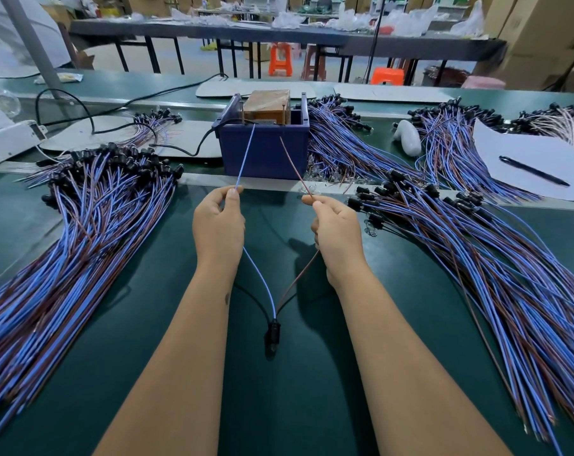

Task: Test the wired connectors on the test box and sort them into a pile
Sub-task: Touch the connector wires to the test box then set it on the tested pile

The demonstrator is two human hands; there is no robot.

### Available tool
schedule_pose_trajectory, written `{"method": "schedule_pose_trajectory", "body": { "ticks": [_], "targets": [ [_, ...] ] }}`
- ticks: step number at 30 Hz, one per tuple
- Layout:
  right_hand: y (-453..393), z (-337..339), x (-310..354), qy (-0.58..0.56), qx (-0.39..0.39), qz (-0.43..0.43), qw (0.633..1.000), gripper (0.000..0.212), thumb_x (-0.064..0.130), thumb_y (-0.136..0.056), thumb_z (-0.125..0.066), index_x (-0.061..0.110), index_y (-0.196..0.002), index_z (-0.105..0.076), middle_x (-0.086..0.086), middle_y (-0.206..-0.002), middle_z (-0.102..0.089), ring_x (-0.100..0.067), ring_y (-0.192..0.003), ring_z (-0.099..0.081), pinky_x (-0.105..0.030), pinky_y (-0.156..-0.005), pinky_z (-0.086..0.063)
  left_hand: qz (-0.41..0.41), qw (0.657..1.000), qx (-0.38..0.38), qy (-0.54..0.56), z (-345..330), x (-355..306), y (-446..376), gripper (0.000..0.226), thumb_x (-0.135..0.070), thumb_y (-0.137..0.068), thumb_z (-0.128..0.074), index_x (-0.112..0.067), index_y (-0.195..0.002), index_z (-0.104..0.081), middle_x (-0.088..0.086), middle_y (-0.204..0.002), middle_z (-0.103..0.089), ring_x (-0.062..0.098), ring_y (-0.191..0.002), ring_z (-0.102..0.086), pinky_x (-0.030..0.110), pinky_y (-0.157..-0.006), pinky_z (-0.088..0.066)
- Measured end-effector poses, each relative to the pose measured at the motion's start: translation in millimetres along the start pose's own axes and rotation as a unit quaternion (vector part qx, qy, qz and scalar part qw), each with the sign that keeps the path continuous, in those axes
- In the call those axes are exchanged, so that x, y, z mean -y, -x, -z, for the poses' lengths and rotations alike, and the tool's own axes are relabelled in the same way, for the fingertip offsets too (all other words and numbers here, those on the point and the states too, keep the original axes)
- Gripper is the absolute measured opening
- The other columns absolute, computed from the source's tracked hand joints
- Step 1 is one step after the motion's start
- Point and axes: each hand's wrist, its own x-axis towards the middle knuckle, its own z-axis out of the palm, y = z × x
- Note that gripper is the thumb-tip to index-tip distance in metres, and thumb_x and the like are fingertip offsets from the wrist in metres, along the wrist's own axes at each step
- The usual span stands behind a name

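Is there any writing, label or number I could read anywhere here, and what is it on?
None can be read.
Blue box: no label shows.
White paper under the pen: looks blank.
Cardboard boxes at the back: any print is too blurred to read.

no text, label, brand, number or sign can be read anywhere. the white sheet of paper (pixel 522 159) on the desk (pixel 279 373) looks blank, and the cardboard boxes (pixel 535 34) in the background are too blurred to show any print.
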Motion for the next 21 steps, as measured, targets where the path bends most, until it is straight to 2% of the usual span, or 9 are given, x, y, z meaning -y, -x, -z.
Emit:
{"method": "schedule_pose_trajectory", "body": {
  "ticks": [3,10,21],
  "targets": [
    [-0.3,0.8,0.5,-0.015,0.0,-0.015,1.0,0.031,0.007,-0.094,-0.039,0.017,-0.1,-0.068,0.009,-0.05,-0.035,-0.006,-0.043,-0.027,-0.017,-0.042,-0.024,-0.004,1.0,0.002,0.004,0.7,-0.8,0.0,0.025,-0.024,-0.103,-0.042,-0.027,-0.094,-0.064,-0.015,-0.044,-0.035,0.003,-0.04,-0.029,0.016,-0.038,-0.027],
    [2.0,1.1,0.2,-0.021,0.007,0.004,1.0,0.035,0.005,-0.093,-0.04,0.018,-0.101,-0.071,0.009,-0.051,-0.033,-0.007,-0.045,-0.025,-0.018,-0.044,-0.024,0.024,0.999,-0.004,0.043,-0.2,-3.4,-0.8,0.03,-0.011,-0.095,-0.04,-0.023,-0.101,-0.067,-0.013,-0.048,-0.037,0.005,-0.044,-0.03,0.015,-0.041,-0.028],
    [1.6,1.6,-0.3,-0.021,-0.003,0.009,1.0,0.033,0.009,-0.097,-0.042,0.02,-0.112,-0.07,0.012,-0.053,-0.035,-0.007,-0.049,-0.026,-0.016,-0.046,-0.027,0.023,0.999,0.004,0.031,0.7,-0.3,-2.5,0.033,-0.01,-0.096,-0.043,-0.019,-0.118,-0.066,-0.012,-0.045,-0.048,0.002,-0.044,-0.042,0.015,-0.046,-0.04]
  ]
}}
